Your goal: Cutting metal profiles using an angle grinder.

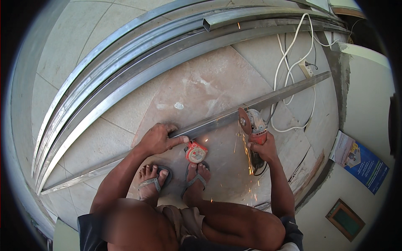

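My left hand grips a grey square metal tube that lies slantwise across the floor, thumb on the near side. In my right hand is a red and black angle grinder, held by its body. Its thin reddish-brown cutting disc stands against the tube's near side, right of the middle. Orange sparks spray from there down toward my right foot. A red tape measure rests on the floor just below the tube, between my left hand and my sandalled feet.
Several long metal tubes lie together beyond my hands. A white cable loops on the right beside a power strip. My sandalled feet are close to the work. A blue printed sheet and a small framed panel are at right.
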The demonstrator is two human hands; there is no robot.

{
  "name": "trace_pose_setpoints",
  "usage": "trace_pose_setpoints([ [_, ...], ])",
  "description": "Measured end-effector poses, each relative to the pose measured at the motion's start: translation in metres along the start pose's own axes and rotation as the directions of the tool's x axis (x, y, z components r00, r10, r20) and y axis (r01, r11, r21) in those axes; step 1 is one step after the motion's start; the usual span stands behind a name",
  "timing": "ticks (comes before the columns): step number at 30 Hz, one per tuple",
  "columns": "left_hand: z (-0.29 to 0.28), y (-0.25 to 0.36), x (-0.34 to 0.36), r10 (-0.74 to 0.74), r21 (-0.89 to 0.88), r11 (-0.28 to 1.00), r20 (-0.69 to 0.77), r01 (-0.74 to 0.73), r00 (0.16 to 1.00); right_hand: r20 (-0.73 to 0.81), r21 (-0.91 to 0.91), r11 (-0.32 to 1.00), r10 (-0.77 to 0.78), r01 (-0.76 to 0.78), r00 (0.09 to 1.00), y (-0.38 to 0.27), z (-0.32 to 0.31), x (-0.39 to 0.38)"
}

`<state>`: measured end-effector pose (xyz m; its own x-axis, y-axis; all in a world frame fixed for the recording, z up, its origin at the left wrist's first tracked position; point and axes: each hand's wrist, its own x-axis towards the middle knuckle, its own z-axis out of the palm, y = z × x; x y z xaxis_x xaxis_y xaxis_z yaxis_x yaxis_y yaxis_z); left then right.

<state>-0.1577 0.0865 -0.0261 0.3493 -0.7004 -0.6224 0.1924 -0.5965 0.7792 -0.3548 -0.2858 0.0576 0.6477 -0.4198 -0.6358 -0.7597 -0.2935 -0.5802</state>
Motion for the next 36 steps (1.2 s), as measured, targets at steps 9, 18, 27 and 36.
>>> trace_pose_setpoints([
  [9, 0.002, 0.002, -0.001, 0.003, 0.007, 1.000, -0.023, -0.003, 1.000, 0.013, 0.238, 0.971, 0.002, -0.005, 1.000, 0.008, -0.006, -0.022],
  [18, 0.052, 0.010, -0.023, 0.106, 0.382, 0.924, -0.340, 0.035, 0.935, -0.234, 0.508, 0.860, 0.082, 0.050, 0.969, 0.020, 0.033, -0.053],
  [27, 0.083, 0.016, -0.012, 0.234, 0.491, 0.869, -0.292, -0.065, 0.927, -0.340, 0.729, 0.667, 0.155, 0.156, 0.927, 0.038, 0.076, -0.092],
  [36, 0.096, 0.034, 0.036, 0.293, 0.470, 0.869, -0.231, -0.157, 0.928, -0.367, 0.688, 0.706, 0.136, 0.170, 0.920, 0.058, 0.079, -0.078],
])
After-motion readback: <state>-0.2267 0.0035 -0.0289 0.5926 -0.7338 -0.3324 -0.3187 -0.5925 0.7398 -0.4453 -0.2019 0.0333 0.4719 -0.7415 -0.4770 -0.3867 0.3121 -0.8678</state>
